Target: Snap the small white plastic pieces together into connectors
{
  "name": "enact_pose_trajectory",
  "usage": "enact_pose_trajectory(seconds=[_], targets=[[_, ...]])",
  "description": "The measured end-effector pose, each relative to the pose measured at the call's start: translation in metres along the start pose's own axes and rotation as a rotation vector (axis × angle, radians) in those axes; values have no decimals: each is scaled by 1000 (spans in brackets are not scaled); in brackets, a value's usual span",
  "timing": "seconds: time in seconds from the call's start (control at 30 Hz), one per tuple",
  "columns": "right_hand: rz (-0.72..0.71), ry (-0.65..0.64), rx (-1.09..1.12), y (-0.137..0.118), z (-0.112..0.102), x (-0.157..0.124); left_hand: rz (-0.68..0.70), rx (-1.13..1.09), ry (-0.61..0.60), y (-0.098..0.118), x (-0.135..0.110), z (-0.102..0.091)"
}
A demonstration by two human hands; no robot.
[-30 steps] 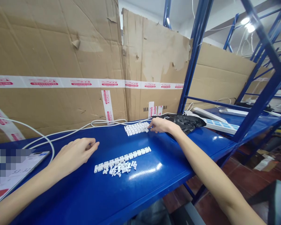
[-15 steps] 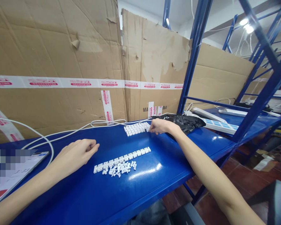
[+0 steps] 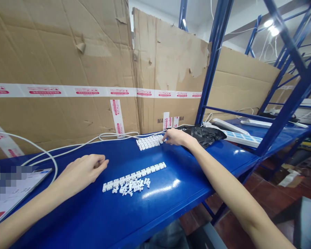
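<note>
My left hand [image 3: 86, 169] is raised over the left part of the blue table [image 3: 93, 214], its fingers loosely curled and nothing seen in them. Farther back, my right hand [image 3: 175, 137] has its fingertips together at the right end of a block of small white plastic pieces [image 3: 149, 142] set in close rows; a piece at the fingertips is partly hidden. Nearer me, a single slanting line of white plastic pieces [image 3: 134, 175] with slots lies on the table. A loose heap of smaller white plastic parts [image 3: 132, 187] is just in front of that line.
A tablet-like screen [image 3: 15, 193] lies at the left edge, beside a white cable [image 3: 54, 162] running along the back. A cardboard wall [image 3: 67, 117] stands behind. Right of my right hand are a black plastic bag [image 3: 207, 135] and a blue rack post [image 3: 212, 69].
My right hand's fingertips have shifted slightly against the end of the rows of white pieces. My left hand keeps its curled pose, and the view has moved a little.
</note>
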State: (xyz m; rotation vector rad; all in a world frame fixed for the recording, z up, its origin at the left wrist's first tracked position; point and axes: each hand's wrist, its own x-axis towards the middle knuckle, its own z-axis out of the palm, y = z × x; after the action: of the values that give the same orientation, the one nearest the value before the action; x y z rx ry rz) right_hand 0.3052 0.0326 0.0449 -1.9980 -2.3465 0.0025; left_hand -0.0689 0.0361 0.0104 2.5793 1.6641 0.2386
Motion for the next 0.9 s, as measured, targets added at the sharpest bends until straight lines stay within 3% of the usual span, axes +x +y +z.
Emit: enact_pose_trajectory(seconds=[0.1, 0.3, 0.47, 0.67, 0.73, 0.8, 0.9], targets=[[1, 39, 1, -1, 0, -1, 22, -27, 29, 0, 0, 0], [27, -46, 72, 3, -2, -1, 45, -66, 67, -1, 0, 3], [31, 6, 61, 6, -3, 1, 67, -77, 70, -3, 0, 4], [-57, -90, 159, -1, 2, 1, 62, -96, 63, 3, 0, 1], [-196, 0, 308, -16, 4, -2, 105, -207, 111, 12, -3, 0], [-369, 111, 617, -40, 8, -6, 197, -360, 197, 25, -8, -1], [-442, 133, 1137, -85, 21, -14, 345, -411, 332, 44, -17, 2]])
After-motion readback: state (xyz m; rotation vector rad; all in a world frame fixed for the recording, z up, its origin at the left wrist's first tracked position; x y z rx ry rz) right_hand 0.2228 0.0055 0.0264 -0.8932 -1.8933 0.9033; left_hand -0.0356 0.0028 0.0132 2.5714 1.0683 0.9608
